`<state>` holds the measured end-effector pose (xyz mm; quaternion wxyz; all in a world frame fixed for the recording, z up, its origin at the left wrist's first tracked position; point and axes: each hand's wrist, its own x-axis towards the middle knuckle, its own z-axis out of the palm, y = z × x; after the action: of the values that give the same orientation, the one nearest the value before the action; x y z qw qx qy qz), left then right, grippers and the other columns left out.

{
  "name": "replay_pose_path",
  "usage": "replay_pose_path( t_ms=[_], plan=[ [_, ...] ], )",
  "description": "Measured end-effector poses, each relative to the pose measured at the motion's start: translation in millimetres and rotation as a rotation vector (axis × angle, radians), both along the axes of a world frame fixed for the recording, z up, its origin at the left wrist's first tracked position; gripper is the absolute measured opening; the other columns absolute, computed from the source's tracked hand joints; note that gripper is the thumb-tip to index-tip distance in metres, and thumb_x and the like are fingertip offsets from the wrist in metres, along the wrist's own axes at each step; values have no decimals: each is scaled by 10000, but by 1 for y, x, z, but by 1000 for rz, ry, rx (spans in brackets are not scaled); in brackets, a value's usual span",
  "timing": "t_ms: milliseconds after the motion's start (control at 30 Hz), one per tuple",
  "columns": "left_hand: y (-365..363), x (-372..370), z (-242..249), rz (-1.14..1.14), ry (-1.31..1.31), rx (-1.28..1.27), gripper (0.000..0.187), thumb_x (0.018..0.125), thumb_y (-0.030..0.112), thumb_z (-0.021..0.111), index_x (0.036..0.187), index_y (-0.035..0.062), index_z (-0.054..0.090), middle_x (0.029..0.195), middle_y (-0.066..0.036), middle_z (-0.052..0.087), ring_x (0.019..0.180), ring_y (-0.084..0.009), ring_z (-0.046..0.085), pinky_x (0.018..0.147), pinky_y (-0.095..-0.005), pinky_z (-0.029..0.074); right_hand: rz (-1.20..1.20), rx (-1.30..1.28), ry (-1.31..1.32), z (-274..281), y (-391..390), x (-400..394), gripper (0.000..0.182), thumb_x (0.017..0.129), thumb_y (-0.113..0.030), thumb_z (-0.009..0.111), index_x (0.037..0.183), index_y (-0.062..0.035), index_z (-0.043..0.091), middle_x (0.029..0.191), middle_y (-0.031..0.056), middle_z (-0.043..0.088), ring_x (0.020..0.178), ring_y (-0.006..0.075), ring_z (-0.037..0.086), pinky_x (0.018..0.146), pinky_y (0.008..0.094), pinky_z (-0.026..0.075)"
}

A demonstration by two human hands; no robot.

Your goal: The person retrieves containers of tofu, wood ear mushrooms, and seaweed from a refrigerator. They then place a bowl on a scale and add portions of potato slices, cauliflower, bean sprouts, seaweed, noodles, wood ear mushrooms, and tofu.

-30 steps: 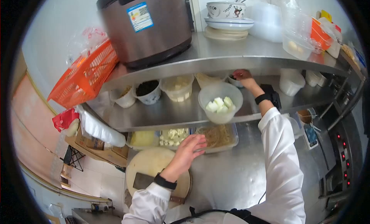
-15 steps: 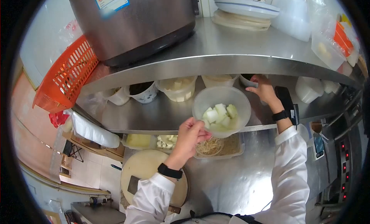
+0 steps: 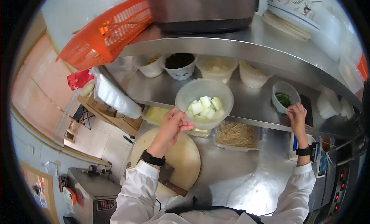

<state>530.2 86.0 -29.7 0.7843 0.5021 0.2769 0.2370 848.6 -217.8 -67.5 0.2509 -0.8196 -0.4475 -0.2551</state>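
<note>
The left hand (image 3: 171, 125) pinches the near left rim of a clear plastic bowl (image 3: 200, 86), thumb against fingers. Inside the bowl lie pale green and white vegetable chunks (image 3: 206, 107); it is at the front edge of the lower metal shelf (image 3: 246, 104), though whether its base touches the shelf cannot be told. To the right, well apart, the right hand (image 3: 296, 115) pinches the near right rim of a smaller bowl (image 3: 283, 87) with chopped greens (image 3: 284, 99) in it (its underside is hidden too).

Behind the larger bowl, on the same shelf, stand a patterned bowl (image 3: 180, 74) of dark food, a tub (image 3: 216, 75) of pale pieces and, farther right, another plastic tub (image 3: 253, 80). Below, on the metal desk (image 3: 235, 181), a shallow container (image 3: 239, 148) holds thin, pale brown strands (image 3: 237, 133). Nearer and to the left, a cleaver (image 3: 175, 187) lies on a round chopping board (image 3: 189, 154), its blade partly covered by the left sleeve (image 3: 137, 189) and wrist.
</note>
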Motion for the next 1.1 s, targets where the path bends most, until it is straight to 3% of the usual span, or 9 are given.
replay_pose_path(
  t_ms=[167, 233, 300, 367, 433, 633, 900, 967, 1100],
  plan=[
    [38, -60, 0, 156, 43, 53, 85, 829, 114, 486, 807, 33, 496, 727, -66, 552, 615, -142, 571, 610, -266, 534, -163, 63, -136, 15, 19, -16, 255, 682, -45, 663, 905, -64, 540, 912, 106, 502, 919, 273, 484, 851, 387, 310],
    [50, -81, 3, 199, 40, 69, 91, 830, 121, 489, 790, 40, 499, 727, -67, 555, 608, -141, 567, 620, -271, 535, -104, 81, -71, 24, 42, -32, 255, 705, -40, 644, 934, -50, 530, 944, 132, 490, 943, 291, 471, 857, 384, 327],
    [67, -96, 1, 261, 18, 91, 88, 828, 118, 493, 779, 45, 498, 709, -56, 543, 609, -133, 565, 612, -266, 534, 180, 127, 94, 28, 68, -43, 206, 734, -38, 616, 922, -37, 530, 933, 127, 497, 946, 304, 466, 852, 366, 348],
    [73, -103, 9, 271, 31, 92, 92, 827, 118, 496, 769, 46, 496, 688, -43, 522, 596, -126, 560, 598, -260, 534, 212, 126, 87, 25, 97, -49, 148, 757, -7, 576, 897, -19, 530, 898, 118, 507, 890, 284, 492, 791, 326, 393],
    [85, -112, 7, 305, 6, 110, 99, 828, 121, 489, 768, 43, 496, 674, -41, 523, 582, -125, 559, 589, -254, 535, 337, 222, 355, 23, 129, -58, 105, 773, 17, 548, 873, -11, 533, 862, 104, 516, 803, 238, 522, 728, 293, 418],
    [121, -131, -4, 255, -21, 67, 95, 838, 140, 487, 838, 46, 493, 714, -32, 525, 607, -116, 567, 578, -240, 542, 330, 274, 353, 36, 200, -83, 96, 792, 20, 528, 878, -19, 548, 821, 94, 526, 742, 200, 531, 673, 277, 433],
    [154, -126, -13, 288, -93, 12, 73, 818, 96, 498, 812, 24, 498, 665, -29, 524, 557, -118, 571, 560, -231, 542, 555, 175, 76, 47, 333, -138, 236, 769, -92, 596, 1003, -73, 570, 1000, 121, 590, 876, 310, 546, 796, 380, 425],
    [160, -119, -13, 248, -114, -4, 73, 822, 99, 502, 807, 29, 490, 666, -28, 519, 563, -122, 574, 563, -231, 543, 410, 164, -146, 33, 360, -138, 281, 749, -140, 630, 1017, -94, 563, 981, 90, 582, 925, 291, 530, 845, 391, 394],
    [166, -102, -8, 197, -98, -14, 91, 836, 106, 509, 794, 37, 466, 681, -25, 511, 600, -132, 590, 593, -240, 546, 245, 13, -235, 24, 370, -128, 242, 732, -189, 641, 958, -120, 587, 947, 63, 571, 956, 257, 521, 875, 401, 366]
  ],
)
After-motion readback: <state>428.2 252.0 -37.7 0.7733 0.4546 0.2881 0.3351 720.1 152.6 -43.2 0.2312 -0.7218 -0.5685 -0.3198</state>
